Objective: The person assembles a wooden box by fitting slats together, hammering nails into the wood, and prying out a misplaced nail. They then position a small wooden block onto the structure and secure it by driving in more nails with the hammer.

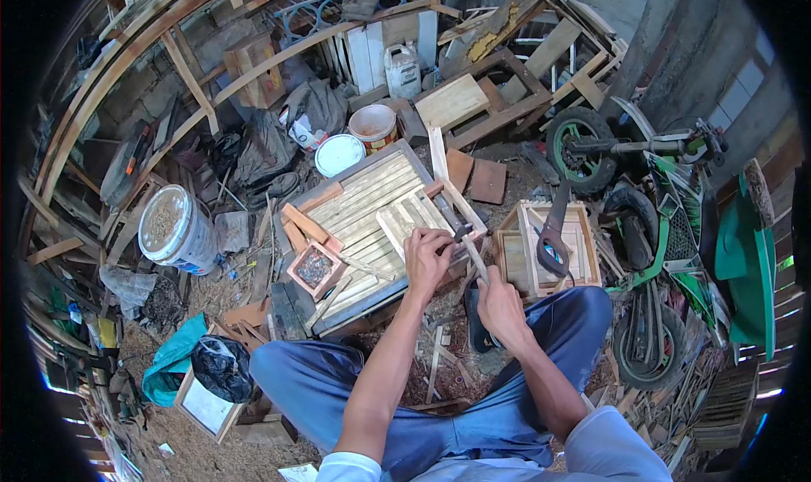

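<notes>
My right hand is wrapped round the wooden handle of a hammer. The hammer's dark head is close to my left fingers, by the right edge of a low slatted work table. My left hand is closed in a pinch at a small pale slatted wooden piece lying on that table. Whatever sits between its fingertips is too small to make out. Left of it on the table, a small wooden box holds what look like nails, beside short wood offcuts.
A handsaw rests on a wooden crate at right, near a small green motorbike. Paint buckets and a white jerrycan stand around the table. Wood scraps litter the dirt floor.
</notes>
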The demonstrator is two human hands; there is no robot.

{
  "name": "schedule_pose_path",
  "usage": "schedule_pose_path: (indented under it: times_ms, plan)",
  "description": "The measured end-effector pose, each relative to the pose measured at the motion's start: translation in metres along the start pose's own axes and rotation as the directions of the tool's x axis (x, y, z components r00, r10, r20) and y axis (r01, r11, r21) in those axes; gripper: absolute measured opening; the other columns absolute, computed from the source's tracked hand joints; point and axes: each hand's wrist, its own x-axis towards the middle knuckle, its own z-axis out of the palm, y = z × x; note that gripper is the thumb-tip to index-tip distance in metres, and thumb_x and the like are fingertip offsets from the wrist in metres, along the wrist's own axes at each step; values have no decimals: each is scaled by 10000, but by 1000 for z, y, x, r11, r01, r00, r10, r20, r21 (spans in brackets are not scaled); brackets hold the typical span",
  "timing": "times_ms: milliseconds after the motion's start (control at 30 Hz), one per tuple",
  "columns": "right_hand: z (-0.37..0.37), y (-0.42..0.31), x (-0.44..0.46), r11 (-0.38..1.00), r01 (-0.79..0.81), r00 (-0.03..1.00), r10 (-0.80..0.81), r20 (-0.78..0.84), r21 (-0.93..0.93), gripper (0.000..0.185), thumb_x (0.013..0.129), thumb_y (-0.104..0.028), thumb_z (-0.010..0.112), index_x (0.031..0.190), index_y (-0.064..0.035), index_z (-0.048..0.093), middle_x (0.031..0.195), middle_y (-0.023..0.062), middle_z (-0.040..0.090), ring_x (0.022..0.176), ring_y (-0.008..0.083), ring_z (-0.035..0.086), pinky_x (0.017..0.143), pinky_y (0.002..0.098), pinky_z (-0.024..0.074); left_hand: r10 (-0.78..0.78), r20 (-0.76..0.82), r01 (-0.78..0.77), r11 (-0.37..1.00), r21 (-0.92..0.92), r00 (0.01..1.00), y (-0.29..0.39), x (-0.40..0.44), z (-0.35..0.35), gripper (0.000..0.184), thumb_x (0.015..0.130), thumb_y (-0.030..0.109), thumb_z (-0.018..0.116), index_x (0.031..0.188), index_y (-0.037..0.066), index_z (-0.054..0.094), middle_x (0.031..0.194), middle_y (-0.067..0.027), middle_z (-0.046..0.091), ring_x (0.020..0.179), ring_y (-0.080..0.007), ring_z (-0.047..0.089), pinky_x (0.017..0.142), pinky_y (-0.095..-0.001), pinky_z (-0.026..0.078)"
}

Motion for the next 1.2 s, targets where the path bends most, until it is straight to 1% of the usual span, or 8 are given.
schedule_pose_path:
  times_ms: [167,200,300,400,500,800,1000,1200]
  plan:
    - [-13,-11,-3,998,15,999,-12,-51,58,184,968,-154,495,1028,11,439,699,340,587,702,551,579,652,631,431,-8,1,8,999,-47,1000,4,-2,-3,85,743,158,745,812,110,760,924,25,710,977,-211,565,863,-380,388]
    - [-15,-10,-3,999,15,999,-13,-40,52,185,968,-154,495,1027,12,441,699,341,587,702,551,580,656,630,433,-12,45,14,999,-47,999,3,-3,-6,152,749,177,747,887,115,762,978,4,705,1011,-224,563,892,-386,390]
    - [-15,-3,-1,999,26,999,-26,-28,29,184,972,-157,491,1025,13,443,708,342,589,710,550,581,665,627,435,-26,-41,24,998,-66,999,5,-2,-4,229,770,205,748,985,126,754,1137,-28,687,1168,-255,549,1008,-415,369]
    - [-11,5,-2,1000,18,999,-18,-31,10,177,970,-152,503,1042,2,456,704,339,586,722,549,572,649,625,414,49,117,-57,996,66,992,-3,-5,-3,280,790,234,746,1050,130,737,1286,-42,632,1326,-278,465,1120,-460,296]
    - [-13,4,0,1000,-10,1000,10,0,-24,190,979,-179,496,1032,-1,453,737,336,602,746,548,583,672,630,425,56,182,-68,996,61,982,-7,-7,-4,283,799,271,746,1041,124,737,1340,-38,603,1384,-280,405,1162,-489,245]
    - [-8,5,0,994,0,996,10,90,-110,206,987,-208,472,1050,-19,419,758,336,612,769,552,592,697,639,438,18,226,-53,987,150,974,0,-4,-3,360,846,356,698,1081,83,704,1407,-37,546,1408,-271,368,1170,-491,222]
    - [-11,0,6,995,0,995,10,98,-96,193,987,-202,465,1045,-27,407,780,336,614,780,556,586,703,639,438,82,206,-132,961,244,975,-5,-7,3,461,872,376,653,1233,91,638,1402,-37,543,1419,-269,346,1174,-496,199]
    - [-9,3,9,986,1,993,18,112,-164,179,984,-193,472,1017,-30,405,773,333,612,780,551,585,684,634,435,32,227,-94,959,267,973,-3,-4,5,440,909,408,586,1239,124,651,1370,-39,566,1414,-273,348,1177,-512,166]
